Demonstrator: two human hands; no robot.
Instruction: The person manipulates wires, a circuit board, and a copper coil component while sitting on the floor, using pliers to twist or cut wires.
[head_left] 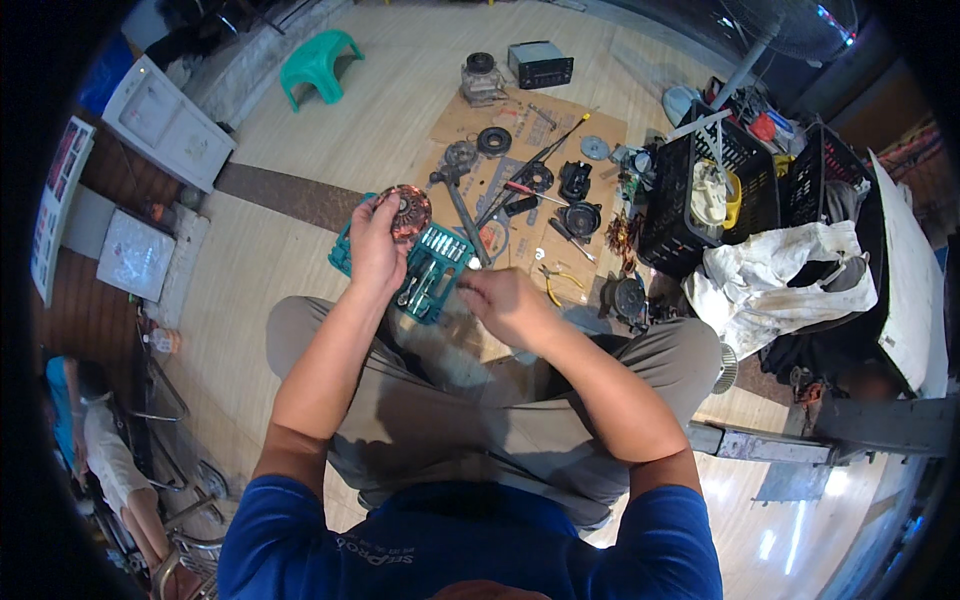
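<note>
My left hand (377, 250) is closed on the edge of a round copper-wound motor coil (411, 211), held up above an open green socket set case (428, 316). Sockets and a ratchet lie in the case's slots. Just right of the case, my right hand (512, 308) is closed with fingertips pinched together; whatever may be between them is too small to make out. Beyond it, a hammer (460, 218) lies on a flattened cardboard sheet (600, 118). Yellow-handled pliers (556, 286) and a red-handled screwdriver (526, 189) rest to the right.
Several dismantled motor parts, including a black ring (494, 142), lie on the cardboard. Farther back are a car radio (540, 66) and a green stool (318, 66). Black crates (668, 205) and a white cloth sack (775, 275) stand at right. Another person (105, 440) is at lower left.
</note>
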